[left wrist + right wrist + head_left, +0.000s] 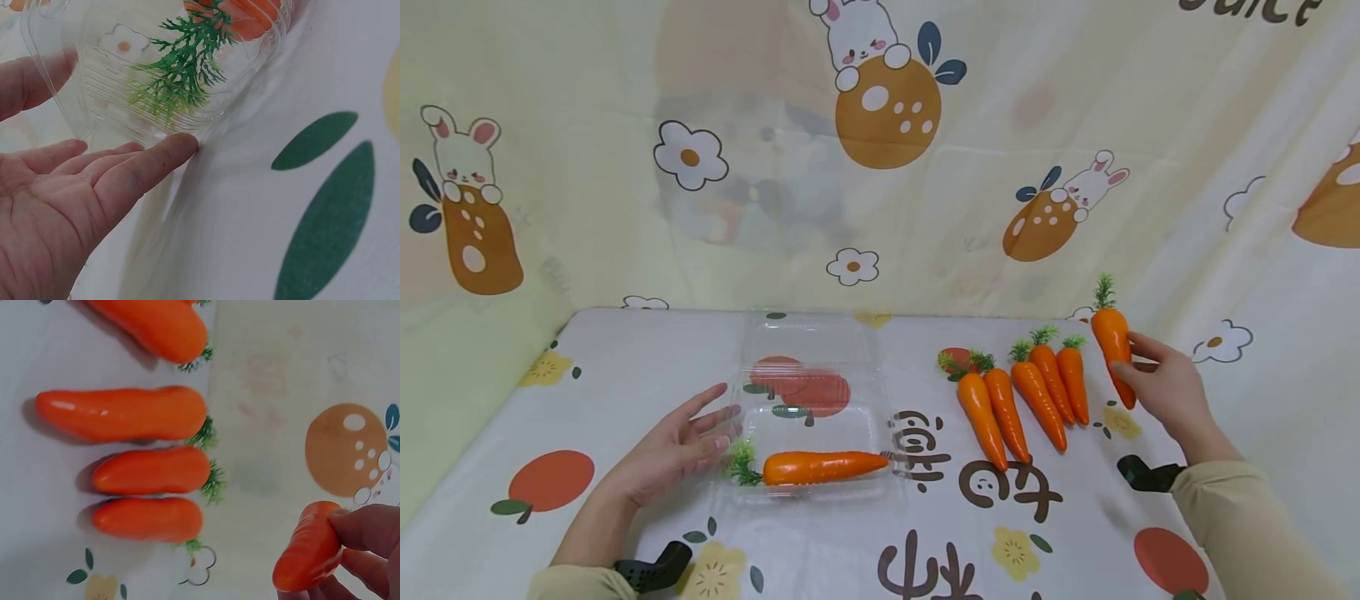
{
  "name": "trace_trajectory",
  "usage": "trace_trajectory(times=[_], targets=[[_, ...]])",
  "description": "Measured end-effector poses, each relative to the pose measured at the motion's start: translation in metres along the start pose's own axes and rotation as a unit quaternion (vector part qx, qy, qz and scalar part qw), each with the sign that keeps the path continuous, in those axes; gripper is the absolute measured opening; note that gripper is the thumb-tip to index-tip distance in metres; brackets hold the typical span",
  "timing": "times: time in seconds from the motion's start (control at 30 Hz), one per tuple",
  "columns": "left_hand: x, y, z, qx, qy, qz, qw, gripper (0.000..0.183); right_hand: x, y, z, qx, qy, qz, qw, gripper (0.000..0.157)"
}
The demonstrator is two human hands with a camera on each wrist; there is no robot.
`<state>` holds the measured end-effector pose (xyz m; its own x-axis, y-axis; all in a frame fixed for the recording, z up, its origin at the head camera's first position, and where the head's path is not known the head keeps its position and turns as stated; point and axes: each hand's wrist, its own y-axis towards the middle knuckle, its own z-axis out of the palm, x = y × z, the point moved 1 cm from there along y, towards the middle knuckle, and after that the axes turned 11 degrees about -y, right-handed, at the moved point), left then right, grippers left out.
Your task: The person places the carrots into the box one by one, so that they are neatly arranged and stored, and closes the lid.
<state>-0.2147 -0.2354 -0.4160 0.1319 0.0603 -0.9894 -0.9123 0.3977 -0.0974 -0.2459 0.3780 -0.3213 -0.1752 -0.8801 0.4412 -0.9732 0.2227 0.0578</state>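
Note:
My right hand pinches a toy carrot between thumb and fingers, its green top pointing up, at the right of the table. In the right wrist view the held carrot points its tip toward the camera. My left hand is at the left side of a clear plastic box, fingers extended and fingertips right at its wall. Inside the box lies one carrot on its side, leaves to the left. The left wrist view shows its green leaves through the ribbed wall.
Several more carrots lie side by side between the box and my right hand, leaves toward the back. The box's transparent lid is folded back behind it. A printed cloth covers the table, with a patterned curtain behind.

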Motion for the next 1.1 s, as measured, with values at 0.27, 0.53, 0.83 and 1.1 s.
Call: trace_trajectory(times=[0.27,0.53,0.83,1.1], targets=[[-0.001,-0.001,0.001,-0.003,0.001,0.003,1.0,0.084,0.032,-0.003,-0.004,0.015,0.009,-0.043,0.999,0.067],[-0.001,-0.001,0.002,0.0,-0.001,0.002,1.0,0.083,0.063,-0.008,-0.003,0.023,-0.019,-0.124,0.992,0.062],[0.0,0.0,0.001,-0.004,0.0,0.0,1.0,0.084,0.102,-0.016,0.005,0.033,-0.048,-0.197,0.979,0.057],[-0.001,0.0,0.0,-0.007,0.007,-0.003,1.0,0.085,0.131,-0.027,0.018,0.059,-0.038,-0.248,0.966,0.054]])
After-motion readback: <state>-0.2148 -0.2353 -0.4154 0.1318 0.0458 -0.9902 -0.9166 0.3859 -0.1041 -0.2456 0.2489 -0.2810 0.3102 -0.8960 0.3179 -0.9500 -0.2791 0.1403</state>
